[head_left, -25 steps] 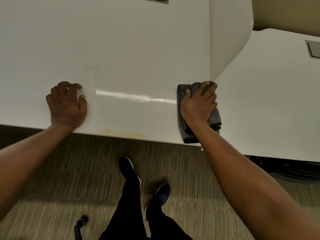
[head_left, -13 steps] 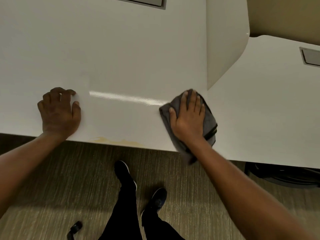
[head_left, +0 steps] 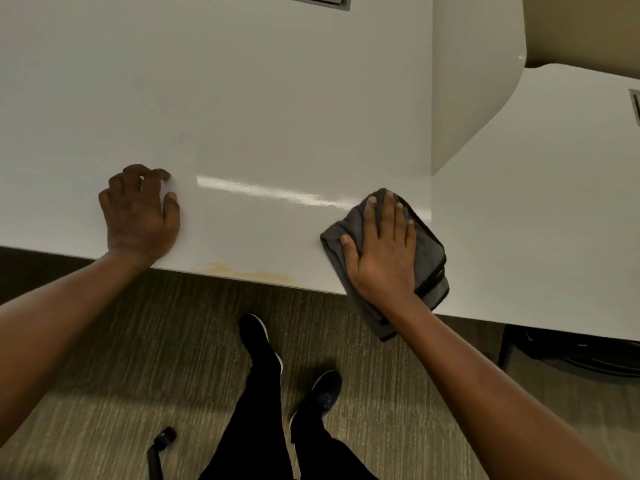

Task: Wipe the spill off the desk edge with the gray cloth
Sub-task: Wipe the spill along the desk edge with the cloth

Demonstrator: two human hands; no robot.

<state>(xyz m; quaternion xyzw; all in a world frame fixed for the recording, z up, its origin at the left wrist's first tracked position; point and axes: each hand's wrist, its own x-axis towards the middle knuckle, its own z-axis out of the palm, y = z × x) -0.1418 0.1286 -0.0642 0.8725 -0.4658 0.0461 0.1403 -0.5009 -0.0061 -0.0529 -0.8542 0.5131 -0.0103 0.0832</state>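
At desk (head_left: 277, 98) edge: right hand (head_left: 382, 258) flat, pressing gray cloth (head_left: 427, 252) for sweep toward spill (head_left: 242, 271); left hand (head_left: 138, 213), fingers loosely bent, braces, holding nothing.

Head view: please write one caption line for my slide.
Right hand presses gray cloth on white desk, clear of the yellow edge spill; left hand rests beyond it.

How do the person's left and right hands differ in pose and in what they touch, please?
The left hand rests on the bare desk with fingers loosely bent; the right hand lies flat, fingers straight, pressing the gray cloth. The left hand is left of the yellowish spill, the right hand to its right. Both sit near the desk's front edge.
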